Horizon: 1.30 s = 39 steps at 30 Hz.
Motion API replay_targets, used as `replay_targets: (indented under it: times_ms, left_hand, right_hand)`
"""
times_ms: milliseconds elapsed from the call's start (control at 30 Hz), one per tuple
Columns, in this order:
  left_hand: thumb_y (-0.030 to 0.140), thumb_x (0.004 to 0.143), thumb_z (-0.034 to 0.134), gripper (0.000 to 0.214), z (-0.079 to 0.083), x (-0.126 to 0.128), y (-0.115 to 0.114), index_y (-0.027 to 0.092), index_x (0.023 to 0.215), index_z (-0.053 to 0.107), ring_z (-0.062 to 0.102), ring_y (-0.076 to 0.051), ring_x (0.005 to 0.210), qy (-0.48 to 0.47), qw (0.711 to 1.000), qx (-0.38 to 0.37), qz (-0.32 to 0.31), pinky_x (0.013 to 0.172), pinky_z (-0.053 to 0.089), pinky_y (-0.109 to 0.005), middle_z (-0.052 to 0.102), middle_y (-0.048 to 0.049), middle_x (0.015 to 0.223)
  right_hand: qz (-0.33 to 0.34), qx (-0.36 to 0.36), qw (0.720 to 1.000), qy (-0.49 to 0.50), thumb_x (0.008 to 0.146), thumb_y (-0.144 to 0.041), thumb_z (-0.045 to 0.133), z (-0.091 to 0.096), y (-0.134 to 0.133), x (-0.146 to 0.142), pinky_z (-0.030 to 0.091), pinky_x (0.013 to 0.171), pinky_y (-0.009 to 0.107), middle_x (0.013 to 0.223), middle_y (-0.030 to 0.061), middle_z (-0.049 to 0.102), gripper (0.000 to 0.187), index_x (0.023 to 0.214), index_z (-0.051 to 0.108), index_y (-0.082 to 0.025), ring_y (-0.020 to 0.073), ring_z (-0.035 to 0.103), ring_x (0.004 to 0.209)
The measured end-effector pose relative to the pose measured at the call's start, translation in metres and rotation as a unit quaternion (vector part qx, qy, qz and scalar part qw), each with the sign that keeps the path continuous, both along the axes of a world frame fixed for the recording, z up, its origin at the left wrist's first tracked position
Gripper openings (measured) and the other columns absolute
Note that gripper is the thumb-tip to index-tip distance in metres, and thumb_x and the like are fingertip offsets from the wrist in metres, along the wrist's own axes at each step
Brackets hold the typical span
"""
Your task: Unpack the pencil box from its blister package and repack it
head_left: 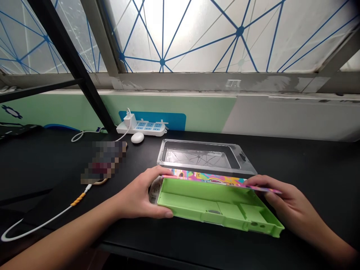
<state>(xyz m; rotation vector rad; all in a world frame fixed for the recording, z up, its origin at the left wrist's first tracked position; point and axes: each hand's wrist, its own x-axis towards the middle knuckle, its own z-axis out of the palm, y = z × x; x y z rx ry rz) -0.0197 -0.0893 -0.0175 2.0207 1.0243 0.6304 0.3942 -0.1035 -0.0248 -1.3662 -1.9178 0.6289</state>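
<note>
A light green plastic case (213,204) with several compartments lies open on the black table (309,168), its colourful lid (205,176) lifted edge-on behind it. My left hand (140,198) grips the case's left end, thumb along the front edge and fingers on the lid. My right hand (287,202) pinches the lid's right edge beside the case's right end. Just behind the case lies a clear plastic blister tray (202,155).
A white power strip (142,127) with a plugged charger sits at the back by the wall, with a small white oval object (137,137) in front. A white cable with an orange end (75,200) runs across the left. A blurred patch (102,161) lies left of centre.
</note>
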Motion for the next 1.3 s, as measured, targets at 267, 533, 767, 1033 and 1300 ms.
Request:
replay_targets:
  times_ms: [267,533,767,1033,1300]
  left_hand:
    - [0.055,0.079,0.082,0.056,-0.005,0.002,0.002,0.024,0.121,0.061,0.059,-0.032,0.124,-0.025,0.999,0.028,0.0,0.108,0.045,-0.047,0.064,-0.0109,0.131]
    - [0.072,0.097,0.048,0.059,0.005,0.006,0.003,0.022,0.122,0.067,0.056,-0.031,0.118,0.015,0.997,0.057,-0.048,0.107,0.043,-0.045,0.066,-0.0109,0.122]
    - [0.058,0.093,0.065,0.042,0.013,0.011,0.001,0.028,0.123,0.068,0.053,-0.031,0.122,0.099,0.989,0.074,-0.084,0.109,0.041,-0.045,0.062,-0.0075,0.135]
    - [0.065,0.089,0.07,0.078,-0.003,0.005,-0.001,0.027,0.151,0.041,0.049,-0.036,0.132,0.112,0.989,0.094,-0.01,0.111,0.042,-0.053,0.053,-0.0143,0.148]
    - [0.066,0.073,0.085,0.105,-0.014,0.002,-0.003,0.029,0.157,0.034,0.046,-0.039,0.138,0.11,0.986,0.124,-0.004,0.116,0.037,-0.058,0.05,-0.0154,0.152]
  right_hand:
    - [0.072,0.152,0.986,0.019,0.075,-0.085,0.064,-0.006,-0.021,-0.014,0.06,0.078,0.041,0.108,0.0092,0.072,0.068,0.119,0.072,-0.034,0.0334,0.071,0.096]
    - [-0.059,0.102,0.992,-0.047,0.079,-0.059,0.078,-0.004,-0.025,-0.013,0.061,0.062,0.029,0.093,0.002,0.078,0.04,0.105,0.071,-0.03,0.0231,0.075,0.072]
    - [-0.012,-0.172,0.984,0.033,0.086,-0.063,0.065,0.013,-0.01,-0.016,0.064,0.062,0.034,0.09,0.0039,0.081,0.04,0.103,0.07,-0.027,0.0295,0.078,0.074]
    - [-0.017,-0.121,0.987,-0.102,0.091,-0.066,0.056,0.014,0.001,-0.015,0.059,0.06,0.032,0.083,0.0038,0.078,0.043,0.094,0.073,-0.027,0.0262,0.074,0.071]
    - [0.001,0.098,0.98,-0.175,0.1,-0.049,0.052,0.007,0.008,-0.019,0.057,0.076,0.039,0.1,0.0089,0.075,0.032,0.095,0.073,-0.026,0.0261,0.071,0.09]
